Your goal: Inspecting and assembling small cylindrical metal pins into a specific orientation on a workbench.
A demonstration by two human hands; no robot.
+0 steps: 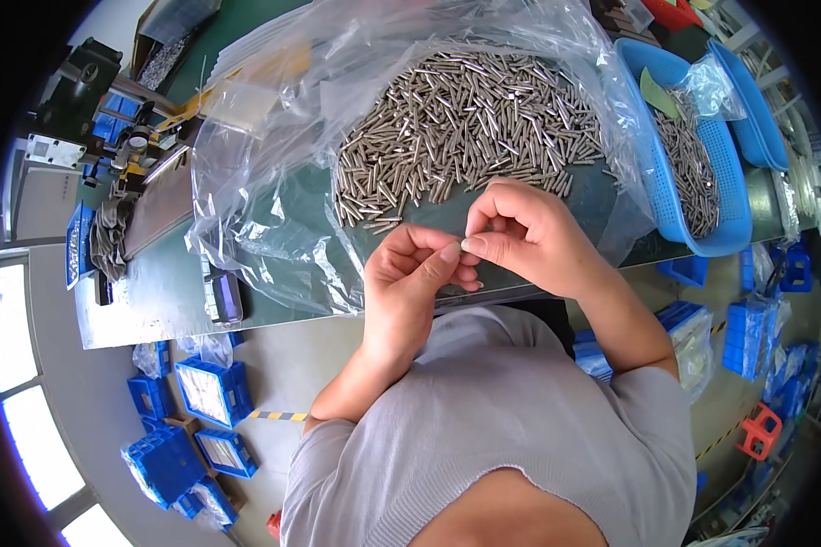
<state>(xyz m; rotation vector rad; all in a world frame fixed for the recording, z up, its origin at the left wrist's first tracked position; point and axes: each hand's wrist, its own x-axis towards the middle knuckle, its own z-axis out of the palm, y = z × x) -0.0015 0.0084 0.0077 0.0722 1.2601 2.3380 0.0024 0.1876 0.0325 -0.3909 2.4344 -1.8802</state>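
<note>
My left hand [409, 273] and my right hand [527, 239] meet at the table's near edge, fingertips almost touching. Thumb and fingers are pinched together on each side. Whatever they hold, if anything, is too small or too covered to make out. Just beyond them lies a wide heap of short silvery metal pins [483, 118], spread on a clear plastic bag [255, 187]. The bag is crumpled and covers much of the green tabletop [278, 308]. A few pins lie loose along the heap's near side, close to my fingers.
At the right stands a blue basket [732, 196] with more pins, a green leaf-shaped piece and a small clear bag [713, 88]. A dark handheld device [223, 299] lies at the left edge. Machinery [132, 150] stands far left. Blue crates [212, 390] and a red stool [759, 430] occupy the floor.
</note>
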